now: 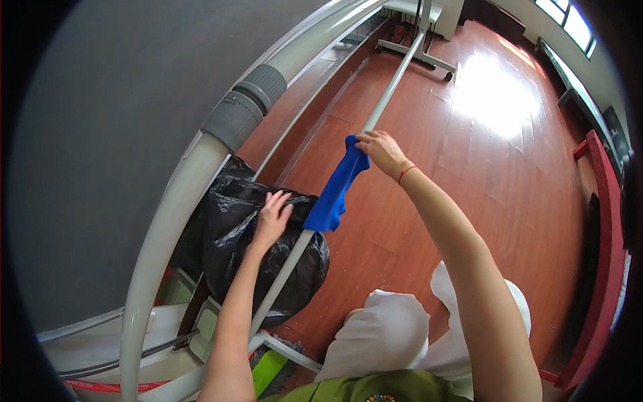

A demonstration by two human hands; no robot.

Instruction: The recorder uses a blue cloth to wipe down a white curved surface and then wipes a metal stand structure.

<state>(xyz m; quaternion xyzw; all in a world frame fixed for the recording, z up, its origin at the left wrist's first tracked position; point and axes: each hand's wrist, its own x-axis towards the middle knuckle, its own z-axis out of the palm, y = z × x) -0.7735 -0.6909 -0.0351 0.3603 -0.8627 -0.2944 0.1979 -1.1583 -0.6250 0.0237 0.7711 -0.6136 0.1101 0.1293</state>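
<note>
A blue cloth (334, 188) is draped over the lower metal bar (394, 83) of a wheeled frame. At its upper end, my right hand (379, 148) rests on the cloth and bar, with a red cord round the wrist. My left hand (274, 216) is raised to the left of the cloth, fingers spread and holding nothing, in front of a black plastic bag (236, 246). Nearer the camera, a thick pale tube (176, 196) with a grey ribbed coupling (246, 108) borders a large dark grey panel (110, 125).
The bar meets a castered foot (447, 65) at the far end. A red wooden frame (603, 241) stands along the right side. At lower left are a white folding frame (291, 352), a green flat object (269, 372) and a grey mop head (289, 369). Reddish wood-look flooring (402, 226) lies below.
</note>
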